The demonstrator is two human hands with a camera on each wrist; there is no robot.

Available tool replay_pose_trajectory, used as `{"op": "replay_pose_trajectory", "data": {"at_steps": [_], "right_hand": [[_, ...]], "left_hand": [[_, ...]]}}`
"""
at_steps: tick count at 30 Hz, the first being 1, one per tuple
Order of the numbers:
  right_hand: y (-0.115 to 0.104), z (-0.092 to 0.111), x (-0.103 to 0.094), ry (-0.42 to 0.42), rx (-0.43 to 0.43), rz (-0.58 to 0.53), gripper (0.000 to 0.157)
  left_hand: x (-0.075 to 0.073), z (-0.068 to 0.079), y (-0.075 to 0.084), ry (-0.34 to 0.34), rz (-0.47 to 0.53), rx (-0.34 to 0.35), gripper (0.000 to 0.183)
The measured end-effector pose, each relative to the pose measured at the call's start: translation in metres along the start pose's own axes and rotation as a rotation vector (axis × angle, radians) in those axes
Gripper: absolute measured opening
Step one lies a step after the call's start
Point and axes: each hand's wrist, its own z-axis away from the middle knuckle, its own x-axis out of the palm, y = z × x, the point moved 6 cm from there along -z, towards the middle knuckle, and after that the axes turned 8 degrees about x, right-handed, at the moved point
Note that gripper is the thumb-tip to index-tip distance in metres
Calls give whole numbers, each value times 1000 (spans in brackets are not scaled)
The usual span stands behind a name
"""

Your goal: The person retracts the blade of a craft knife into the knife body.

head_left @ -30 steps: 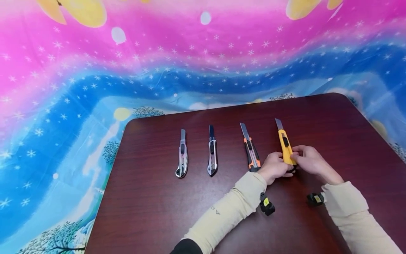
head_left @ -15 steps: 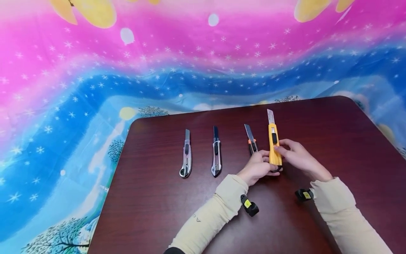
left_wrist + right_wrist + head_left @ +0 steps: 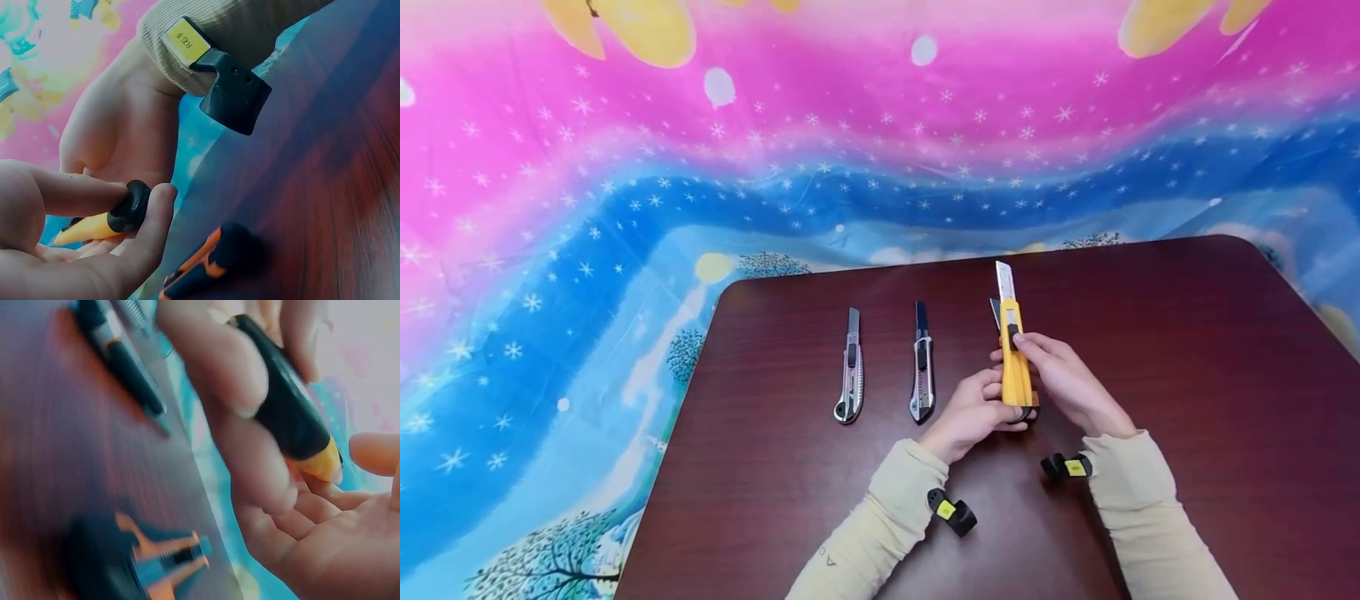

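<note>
A yellow utility knife with a black end is held up over the table, its blade extended and pointing away. My left hand pinches the black end between thumb and fingers. Lower on the right, my right hand holds the yellow body, thumb at the black slider and fingers behind it. Beneath them lies an orange-and-black utility knife, mostly hidden in the head view, where its blade tip shows beside the yellow one.
To the left on the dark red-brown table lie two more utility knives: a silver one and a silver one with a black blade. Both blades are extended. A colourful patterned cloth hangs behind the table.
Both hands have lifted the yellow utility knife and carried it left, over the orange-and-black one. The right thumb has moved up the body to the slider.
</note>
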Motion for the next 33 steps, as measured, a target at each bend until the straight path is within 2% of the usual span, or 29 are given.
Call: {"op": "replay_pose_trajectory", "data": {"at_steps": [9,16,23,29,33], "right_hand": [[5,-14,28,-75,2,-205,67],[10,-24,43,-63,5,-323,70],[16,-30,54,18,43,-367,61],[18,-33,60,45,53,-364,66],[19,-35,61,61,66,-322,66]], "left_hand": [[-25,15,-7,12,38,57,52],[-38,23,-16,12,87,126,54],[-47,29,-28,-5,164,169,57],[-48,33,-36,-34,231,230,51],[-50,34,-37,-48,236,242,48]]}}
